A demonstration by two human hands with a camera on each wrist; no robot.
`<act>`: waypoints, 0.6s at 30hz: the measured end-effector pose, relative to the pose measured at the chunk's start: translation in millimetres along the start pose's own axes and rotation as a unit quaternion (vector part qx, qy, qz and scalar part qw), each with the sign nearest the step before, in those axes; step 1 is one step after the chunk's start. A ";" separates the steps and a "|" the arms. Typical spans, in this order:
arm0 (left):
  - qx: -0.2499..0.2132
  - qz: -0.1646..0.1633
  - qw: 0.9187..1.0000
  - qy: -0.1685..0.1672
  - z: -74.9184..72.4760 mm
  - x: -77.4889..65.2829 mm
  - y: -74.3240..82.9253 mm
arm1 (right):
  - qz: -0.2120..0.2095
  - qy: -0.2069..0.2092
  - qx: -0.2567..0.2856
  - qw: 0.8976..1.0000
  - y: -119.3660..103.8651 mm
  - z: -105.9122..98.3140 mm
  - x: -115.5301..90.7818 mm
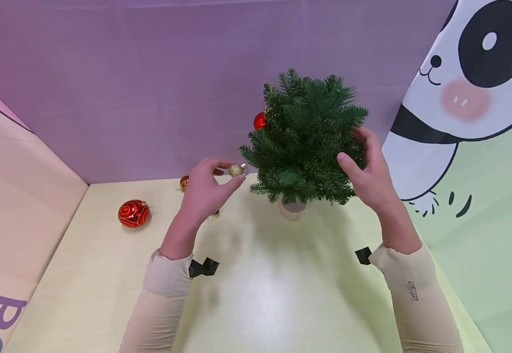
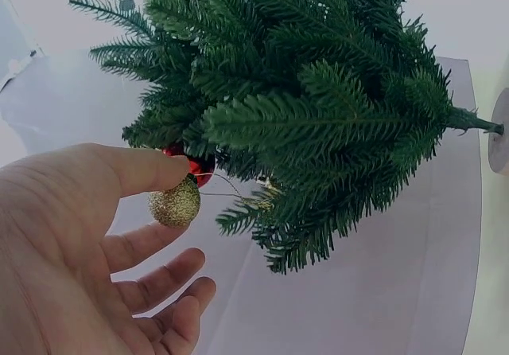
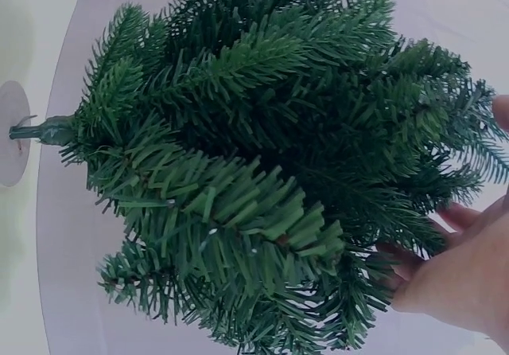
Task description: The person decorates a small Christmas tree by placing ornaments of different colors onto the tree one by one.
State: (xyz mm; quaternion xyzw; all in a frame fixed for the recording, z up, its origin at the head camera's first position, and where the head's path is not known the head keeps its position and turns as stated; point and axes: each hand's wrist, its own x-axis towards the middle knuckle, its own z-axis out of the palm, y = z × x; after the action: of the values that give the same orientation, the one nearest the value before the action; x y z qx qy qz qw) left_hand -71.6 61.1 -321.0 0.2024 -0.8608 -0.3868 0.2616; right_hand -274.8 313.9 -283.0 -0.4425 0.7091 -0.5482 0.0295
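Note:
My left hand (image 1: 203, 193) pinches a small gold glitter Christmas ball (image 2: 175, 204) between thumb and fingers, left of a small artificial Christmas tree (image 1: 304, 132). In the left wrist view, the ball's thin loop (image 2: 229, 181) stretches toward a branch tip. On the tree's left side hangs a shiny red ball (image 1: 260, 120), partly covered by my thumb in the left wrist view. My right hand (image 1: 372, 179) touches the tree's right side, thumb straight and apart from the fingers, whose tips are hidden among the branches.
A red ball with gold swirls (image 1: 134, 214) lies on the table (image 1: 265, 294) at left. Behind my left hand a smaller reddish ball (image 1: 184, 183) shows in part. The tree stands upright in a pale round base (image 1: 292, 211), near the purple backdrop (image 1: 150, 88). A panda-printed wall (image 1: 485, 162) is at right.

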 end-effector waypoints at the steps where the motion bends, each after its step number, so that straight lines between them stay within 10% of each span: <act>1: -0.002 0.002 1.000 0.000 0.5 -0.3 0.6 | 0.000 -0.001 -0.001 1.000 -0.6 0.0 -0.4; 18: -0.003 0.016 1.000 0.004 12.0 1.2 8.0 | -0.032 0.008 0.018 0.999 -11.6 -9.6 -8.8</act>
State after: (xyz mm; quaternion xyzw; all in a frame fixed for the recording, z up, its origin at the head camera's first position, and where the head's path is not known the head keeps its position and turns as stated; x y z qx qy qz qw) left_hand -81.0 72.1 -321.2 0.1895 -0.8615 -0.3844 0.2722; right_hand -267.6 326.9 -273.8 -0.4599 0.6847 -0.5653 0.0146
